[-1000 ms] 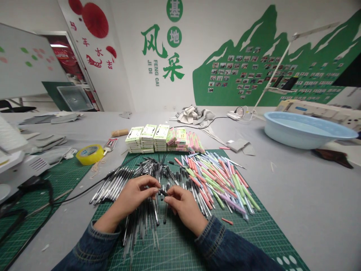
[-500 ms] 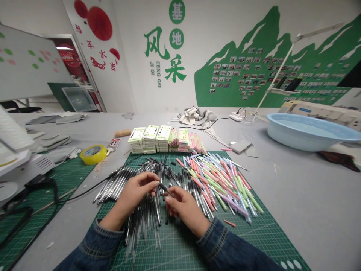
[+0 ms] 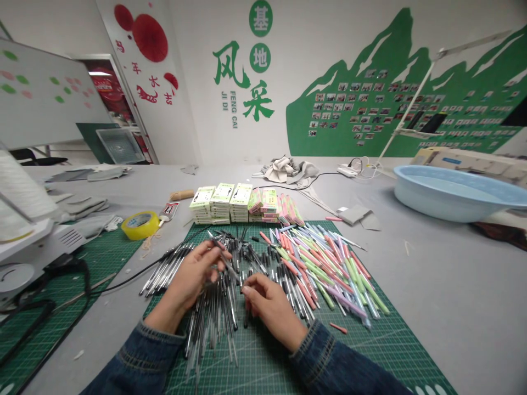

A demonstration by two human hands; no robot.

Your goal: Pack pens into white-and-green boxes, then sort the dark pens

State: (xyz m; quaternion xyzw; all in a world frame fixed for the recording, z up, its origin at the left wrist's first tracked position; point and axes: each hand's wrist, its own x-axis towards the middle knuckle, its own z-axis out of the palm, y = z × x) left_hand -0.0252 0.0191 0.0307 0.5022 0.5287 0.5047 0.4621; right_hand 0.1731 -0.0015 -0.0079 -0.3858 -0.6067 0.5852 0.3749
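Observation:
My left hand (image 3: 195, 277) is closed around a slim pen (image 3: 227, 262) with a pale, see-through barrel, which slants down to the right. The pen's lower end comes close to my right hand (image 3: 269, 307), whose thumb and fingers are pinched together. Something small and dark shows at those fingertips, too blurred to name. Below and around my hands lie many loose black-and-clear pens (image 3: 212, 323) in a spread heap. Right of them is a pile of coloured pens (image 3: 325, 263) in red, green, blue and purple.
Everything lies on a green cutting mat (image 3: 370, 351). Stacked small boxes (image 3: 222, 203) stand along its far edge. Yellow tape (image 3: 140, 226) and a sewing machine (image 3: 24, 263) are at left, a blue basin (image 3: 453, 197) at right. A black cable (image 3: 132, 277) crosses the left side.
My left hand has lifted slightly and tilted, and more of the pen's pale barrel shows. Both hands' fingertips have drawn a little apart. The view has shifted slightly.

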